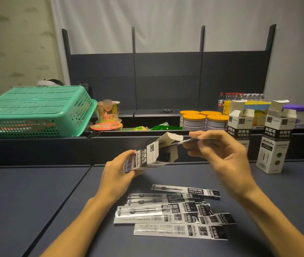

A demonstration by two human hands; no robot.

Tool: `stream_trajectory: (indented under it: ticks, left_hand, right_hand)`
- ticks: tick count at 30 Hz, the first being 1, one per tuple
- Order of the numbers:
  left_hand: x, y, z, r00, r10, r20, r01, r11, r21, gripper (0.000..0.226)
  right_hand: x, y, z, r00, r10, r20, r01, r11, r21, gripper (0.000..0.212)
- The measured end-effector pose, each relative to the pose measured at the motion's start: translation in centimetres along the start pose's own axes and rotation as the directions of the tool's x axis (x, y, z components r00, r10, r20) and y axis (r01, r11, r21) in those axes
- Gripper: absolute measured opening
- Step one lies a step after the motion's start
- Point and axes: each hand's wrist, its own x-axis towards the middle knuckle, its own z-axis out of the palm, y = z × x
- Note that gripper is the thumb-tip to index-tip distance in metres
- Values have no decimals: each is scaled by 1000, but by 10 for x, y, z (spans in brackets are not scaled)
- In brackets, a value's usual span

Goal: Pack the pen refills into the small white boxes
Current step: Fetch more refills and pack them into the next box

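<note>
Now left hand (117, 172) grips tilted box (147, 157); right hand (219, 154) pinches refill packet (193, 140) at its mouth; loose packets (169, 212) below, two open boxes (240, 127) right.

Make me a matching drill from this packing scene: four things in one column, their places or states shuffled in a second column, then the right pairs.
Things
1. small white box
2. loose pen refills
3. two open boxes
4. green basket

Places or states
A. upside down, far left
B. standing upright, flaps up, at the right
C. lying flat in packets on the table
D. held tilted in the left hand, open end towards the right hand

Pairs: 1-D, 2-C, 3-B, 4-A
</note>
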Motion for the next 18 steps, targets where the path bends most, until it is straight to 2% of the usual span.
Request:
stream_trajectory:
  ticks: [2,4,7,12,18]
  left_hand:
    - [0,3,1,1000,-3,9,3,1000,-16,57]
    - [-1,4,2,1000,-6,14,6,999,-37,57]
    - [-1,5,2,1000,1,26,0,999,-42,57]
    - [-1,8,2,999,17,49,-14,998,-57,57]
    - [-2,11,2,997,50,61,-47,997,-58,55]
  right_hand:
    - [-3,8,5,988,-155,19,156,970,-189,12]
    - [-6,16,9,942,-317,107,334,873,-355,13]
    - [-8,25,15,873,-418,251,487,718,-497,17]
    - [-7,36,14,865,-391,315,501,626,-598,22]
    - [-6,41,11,895,-302,327,443,524,-727,24]
